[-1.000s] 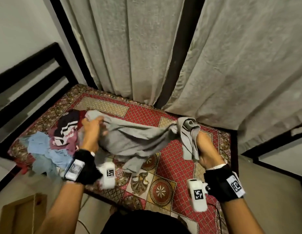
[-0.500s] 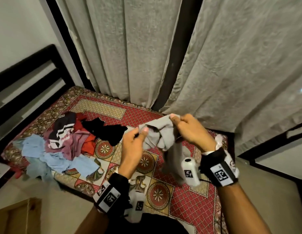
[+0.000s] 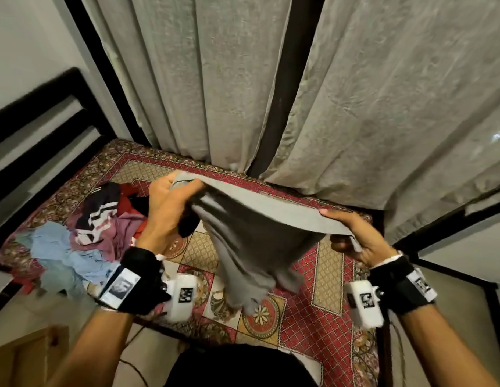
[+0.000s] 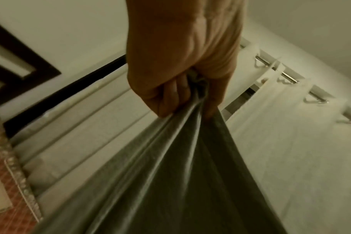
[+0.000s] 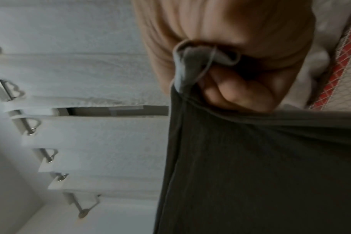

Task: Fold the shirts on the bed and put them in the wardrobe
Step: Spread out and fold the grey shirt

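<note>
Two hands hold one grey shirt point(image 3: 251, 233) up above the bed. The left hand point(image 3: 170, 208) has its fingers curled round a bunched corner of the cloth; in the left wrist view the fabric gathers into tight pleats where it leaves the fist point(image 4: 182, 66). The right hand point(image 3: 355, 236) pinches the opposite end of the same edge between thumb and curled fingers, and the right wrist view shows a small fold of hem poking out of that grip point(image 5: 226, 52). The hands are well apart, so the top edge of the shirt runs taut between them while the rest hangs down in one loose, blurred drape toward the bedspread. Each wrist carries one black strap with a white camera unit.

Below lies one bed point(image 3: 327, 289), covered with a red and gold patterned spread. On its left part sits one heap of unfolded clothes point(image 3: 98, 230): at least five pieces can be counted, a light blue one, a mauve one, a red one, a black one and a dark one with white stripes. The heap lies just beside the left hand and apart from the held shirt.

Behind the bed hang two pale grey curtain panels point(image 3: 383, 107) with a dark gap between them. A black slatted headboard point(image 3: 39, 127) stands at the left.
</note>
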The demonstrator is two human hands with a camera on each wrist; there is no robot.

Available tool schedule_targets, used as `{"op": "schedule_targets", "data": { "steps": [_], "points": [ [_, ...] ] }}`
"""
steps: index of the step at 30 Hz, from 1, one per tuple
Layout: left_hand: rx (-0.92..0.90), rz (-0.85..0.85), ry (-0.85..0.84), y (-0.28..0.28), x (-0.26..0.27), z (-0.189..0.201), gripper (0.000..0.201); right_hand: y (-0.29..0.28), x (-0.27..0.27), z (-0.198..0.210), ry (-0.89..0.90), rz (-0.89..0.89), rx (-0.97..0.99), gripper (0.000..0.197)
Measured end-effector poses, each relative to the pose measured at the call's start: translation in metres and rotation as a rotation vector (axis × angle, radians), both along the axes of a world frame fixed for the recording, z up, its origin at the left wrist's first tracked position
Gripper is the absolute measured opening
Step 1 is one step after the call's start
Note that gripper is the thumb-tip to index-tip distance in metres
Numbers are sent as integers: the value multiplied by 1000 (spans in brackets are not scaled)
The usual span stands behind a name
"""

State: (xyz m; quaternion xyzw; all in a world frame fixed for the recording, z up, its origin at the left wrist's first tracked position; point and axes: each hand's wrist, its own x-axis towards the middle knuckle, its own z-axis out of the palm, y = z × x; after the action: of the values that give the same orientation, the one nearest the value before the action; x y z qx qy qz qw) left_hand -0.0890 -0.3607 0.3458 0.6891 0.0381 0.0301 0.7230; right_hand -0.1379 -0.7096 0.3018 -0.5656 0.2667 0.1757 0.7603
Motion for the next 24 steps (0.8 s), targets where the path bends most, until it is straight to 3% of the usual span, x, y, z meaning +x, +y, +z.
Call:
{"op": "schedule_targets", "data": {
  "steps": [3,6,9,13,15,16,18,20,22,24],
  "points": [
    [374,-215,23,30,-5,-5,24,-36,0,-12,143,21,30,15],
    [589,-290,43,47,-18,-9,29,-60,2,-29,204,-98,62,27],
    [758,-267,77,64,-33,-15,23,-63,4,-45,161,-89,-128,32],
    [908,-175,104,80,-42,-13,51,-51,6,-43,32,131,-189,47],
    [868,-124,77,84,-40,-8,38,-45,7,-34,-75,260,-245,41],
    [844,-110,57,86,-39,-5,26,-40,7,-28,-117,341,-300,39],
    [823,-83,24,90,-35,1,25,-28,8,-19,-197,536,-469,43],
    [823,-34,40,92,-30,7,27,-18,8,-20,-331,633,-804,42],
    [844,6,40,93,-26,14,25,-6,10,-26,-557,546,-1174,29],
    [890,2,45,97,-26,22,26,1,10,-30,-715,453,-1241,32]
  ]
}}
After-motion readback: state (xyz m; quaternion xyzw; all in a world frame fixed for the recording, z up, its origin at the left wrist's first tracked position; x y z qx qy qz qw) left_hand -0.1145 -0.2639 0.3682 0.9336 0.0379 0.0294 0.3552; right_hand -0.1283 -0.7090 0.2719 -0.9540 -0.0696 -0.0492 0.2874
